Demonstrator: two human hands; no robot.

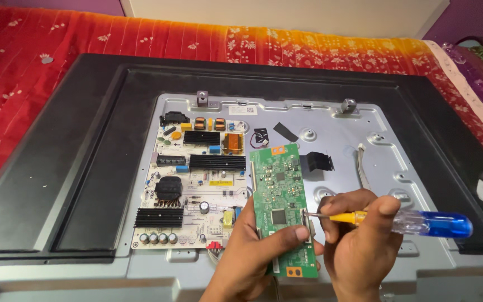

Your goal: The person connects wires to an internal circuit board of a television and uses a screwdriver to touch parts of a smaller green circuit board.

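My left hand grips a narrow green circuit board by its lower left edge, thumb across the front, and holds it tilted above the metal back plate of an opened flat-screen set. My right hand holds a screwdriver with a clear, blue and yellow handle. Its metal tip touches the right edge of the green board, near the black chip. A white power board with black heat sinks and capacitors lies fixed to the plate just left of the green board.
The set's black rear frame lies on a bed covered with a red and orange patterned cloth. A black ribbon cable, a strip of black tape and a white flat cable rest on the plate.
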